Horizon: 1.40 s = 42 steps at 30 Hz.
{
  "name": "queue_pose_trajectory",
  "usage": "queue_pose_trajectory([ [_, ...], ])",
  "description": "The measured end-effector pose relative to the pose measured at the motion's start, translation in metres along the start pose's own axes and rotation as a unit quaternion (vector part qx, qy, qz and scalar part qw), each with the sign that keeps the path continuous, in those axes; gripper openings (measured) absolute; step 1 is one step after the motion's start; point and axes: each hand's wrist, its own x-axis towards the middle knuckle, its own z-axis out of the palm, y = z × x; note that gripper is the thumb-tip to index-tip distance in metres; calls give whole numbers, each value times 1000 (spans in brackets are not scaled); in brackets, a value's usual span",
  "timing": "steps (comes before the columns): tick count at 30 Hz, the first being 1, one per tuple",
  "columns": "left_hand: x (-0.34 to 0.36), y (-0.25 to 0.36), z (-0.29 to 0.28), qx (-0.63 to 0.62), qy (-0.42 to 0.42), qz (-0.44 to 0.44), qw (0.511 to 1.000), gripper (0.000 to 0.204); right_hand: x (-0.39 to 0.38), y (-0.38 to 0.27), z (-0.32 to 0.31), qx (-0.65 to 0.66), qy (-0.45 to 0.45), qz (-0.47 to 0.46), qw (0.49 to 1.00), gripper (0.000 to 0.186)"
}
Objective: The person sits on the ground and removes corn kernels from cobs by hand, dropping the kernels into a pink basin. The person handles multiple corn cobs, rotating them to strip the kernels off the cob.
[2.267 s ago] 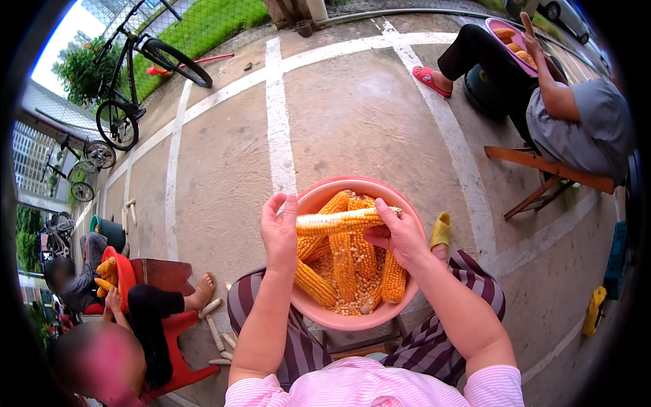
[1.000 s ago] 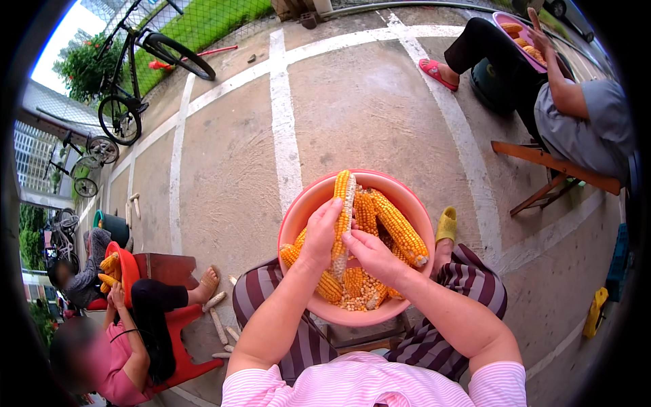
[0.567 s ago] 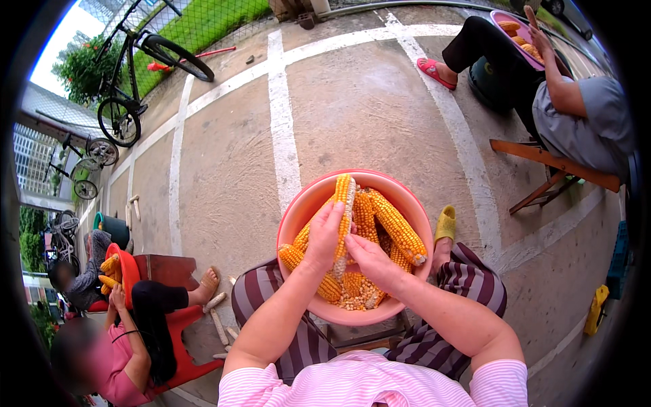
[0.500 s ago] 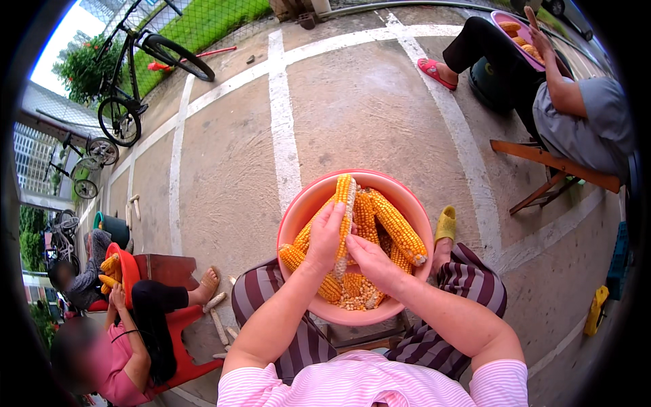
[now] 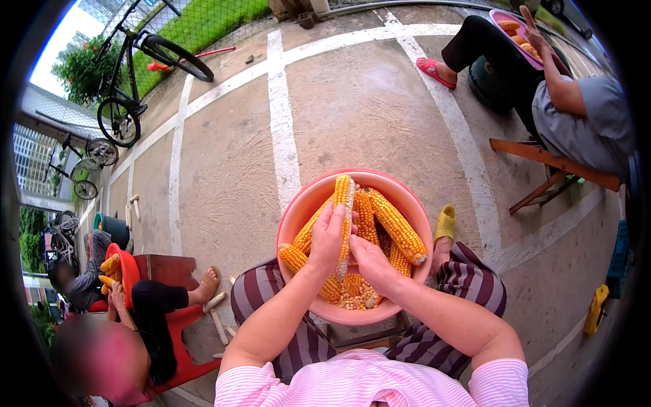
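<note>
A pink basin (image 5: 297,216) sits between my knees, with several yellow corn cobs (image 5: 395,226) lying in it. Loose kernels (image 5: 354,299) cover its near bottom. My left hand (image 5: 326,239) grips one corn cob (image 5: 343,192) over the basin. That cob points away from me, and a pale strip along its right side has lost its kernels. On the cob's lower right side press the thumb and fingers of my right hand (image 5: 372,262); its fingertips are partly hidden.
At the left a person in pink handles corn over a red basin (image 5: 127,264). Another person sits on a wooden chair (image 5: 553,165) at the far right, a pink basin (image 5: 502,18) on the lap. Stripped cobs (image 5: 218,325) lie by my left knee; bicycles (image 5: 121,108) stand far left.
My right hand has shifted slightly along the held cob's side. My left hand keeps almost the same hold. The person at the left has leaned forward a little.
</note>
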Motion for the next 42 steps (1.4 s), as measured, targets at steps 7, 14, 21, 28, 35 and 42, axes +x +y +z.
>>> queue_pose_trajectory([
  [7, 0, 6, 5, -19, 7, -32, 999, 33, 3, 3, -3, 5, 16, -5, 1000, 44],
  [14, 7, 8, -8, -47, -14, -66, 997, 30, -2, -18, -1, 25, -7, 14, 1000, 44],
  [21, 9, 12, -9, -45, -30, -80, 995, 33, -5, -24, -3, 14, -36, 8, 999, 37],
  [28, 9, 13, -8, -52, -37, -84, 994, 33, -5, -26, -4, -17, -39, 9, 999, 37],
  [35, 8, 7, -7, -44, -20, -73, 996, 31, -2, -18, -1, -29, -39, -4, 999, 40],
  [42, 9, 5, -6, -50, -16, -62, 997, 30, -1, -11, -1, -68, -27, -36, 997, 42],
])
